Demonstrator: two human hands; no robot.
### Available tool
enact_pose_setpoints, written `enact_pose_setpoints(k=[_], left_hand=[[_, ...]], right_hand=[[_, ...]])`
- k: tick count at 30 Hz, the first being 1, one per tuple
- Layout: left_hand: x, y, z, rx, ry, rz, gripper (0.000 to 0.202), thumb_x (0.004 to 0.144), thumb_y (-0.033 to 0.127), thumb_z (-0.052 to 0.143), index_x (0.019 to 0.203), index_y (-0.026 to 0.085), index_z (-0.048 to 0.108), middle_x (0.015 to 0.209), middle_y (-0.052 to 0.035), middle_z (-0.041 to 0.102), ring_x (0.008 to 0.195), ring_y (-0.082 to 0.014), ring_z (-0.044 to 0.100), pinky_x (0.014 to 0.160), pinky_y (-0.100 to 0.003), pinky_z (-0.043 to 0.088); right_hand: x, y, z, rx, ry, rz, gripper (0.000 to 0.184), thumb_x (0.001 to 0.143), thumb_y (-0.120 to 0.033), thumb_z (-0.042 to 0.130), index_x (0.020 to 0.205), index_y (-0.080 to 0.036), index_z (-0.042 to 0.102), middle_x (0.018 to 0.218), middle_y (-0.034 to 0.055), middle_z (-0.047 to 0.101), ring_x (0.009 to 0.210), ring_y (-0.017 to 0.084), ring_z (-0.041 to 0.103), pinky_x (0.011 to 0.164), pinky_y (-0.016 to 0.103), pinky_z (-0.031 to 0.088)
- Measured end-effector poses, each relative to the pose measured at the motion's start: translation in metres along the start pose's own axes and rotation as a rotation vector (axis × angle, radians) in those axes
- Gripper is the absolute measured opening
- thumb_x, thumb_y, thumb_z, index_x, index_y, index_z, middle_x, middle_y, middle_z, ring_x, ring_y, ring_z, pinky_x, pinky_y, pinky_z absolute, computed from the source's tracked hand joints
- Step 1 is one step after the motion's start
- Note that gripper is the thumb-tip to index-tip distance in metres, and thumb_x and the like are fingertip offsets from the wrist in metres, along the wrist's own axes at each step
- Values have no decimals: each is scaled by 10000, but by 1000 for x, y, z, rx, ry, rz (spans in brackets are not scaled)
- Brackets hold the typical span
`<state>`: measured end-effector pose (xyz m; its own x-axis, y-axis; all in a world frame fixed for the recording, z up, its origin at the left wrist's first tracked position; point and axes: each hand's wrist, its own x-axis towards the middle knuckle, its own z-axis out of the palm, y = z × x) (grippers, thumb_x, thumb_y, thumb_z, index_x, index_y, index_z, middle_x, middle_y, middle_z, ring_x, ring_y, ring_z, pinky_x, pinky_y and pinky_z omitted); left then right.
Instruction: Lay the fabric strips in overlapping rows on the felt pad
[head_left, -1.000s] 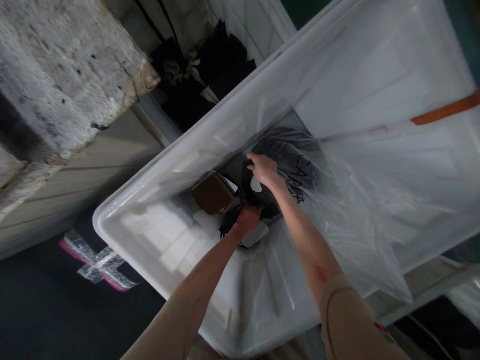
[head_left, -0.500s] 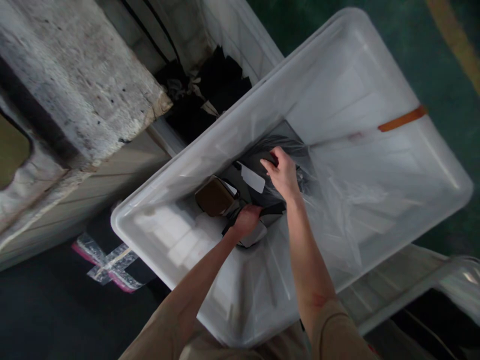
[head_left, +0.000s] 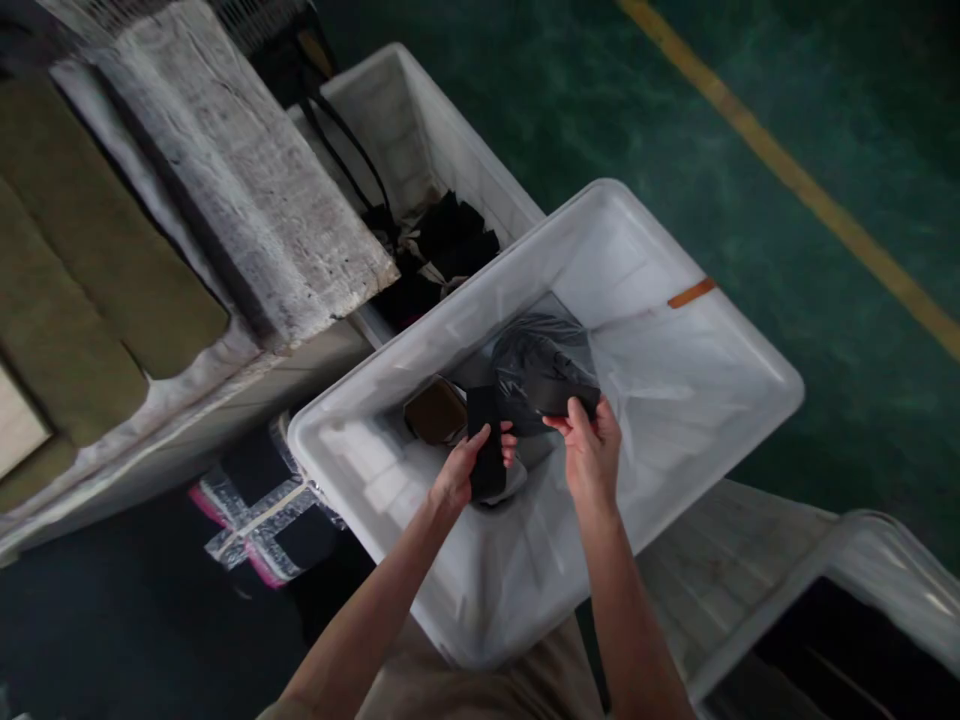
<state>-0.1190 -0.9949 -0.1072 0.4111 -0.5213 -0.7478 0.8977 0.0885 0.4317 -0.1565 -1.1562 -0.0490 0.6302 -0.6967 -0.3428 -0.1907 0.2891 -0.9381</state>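
Both my hands are lifted over a large white plastic bin. My left hand is closed around a flat black piece, held upright. My right hand grips another black piece by its edge. Below them in the bin lie a dark bundle in clear plastic, a brown box and loose clear plastic film. A white scrap shows just under my left hand.
A second white bin with black fabric pieces stands behind, under a worn white-padded table edge. Another bin is at the lower right. The floor is green with a yellow line. Taped plastic lies on the dark floor.
Both hands have come up from the bottom of the bin, each holding a black piece. The view has pulled back, showing more floor and the table.
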Motion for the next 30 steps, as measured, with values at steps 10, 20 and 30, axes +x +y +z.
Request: enact_pose_setpoints(k=[10,20,30], left_hand=[[-37,-13,28,-83,-101,-14,467,822,472,634,1191,188,600,827,-33,582,658,-98,520,624,-239,471],[-13,-10,80,301,134,172,527,660,376,794,1094,135,617,759,-6,636,490,-39,430,482,-196,340],[41,-10,151,793,95,294,482,502,313,870,900,101,701,799,-43,687,707,-145,598,614,-226,464]], right_hand=[[-102,-27,-51,-457,-865,36,121,903,-333,570,926,-281,677,887,10,715,832,181,681,772,301,532],[30,6,-126,-596,367,-45,416,896,-502,446,1097,-162,575,1123,155,653,1009,224,641,833,348,521],[3,23,-105,-813,-216,107,196,894,-233,527,974,-178,697,895,86,709,896,228,661,819,303,481]])
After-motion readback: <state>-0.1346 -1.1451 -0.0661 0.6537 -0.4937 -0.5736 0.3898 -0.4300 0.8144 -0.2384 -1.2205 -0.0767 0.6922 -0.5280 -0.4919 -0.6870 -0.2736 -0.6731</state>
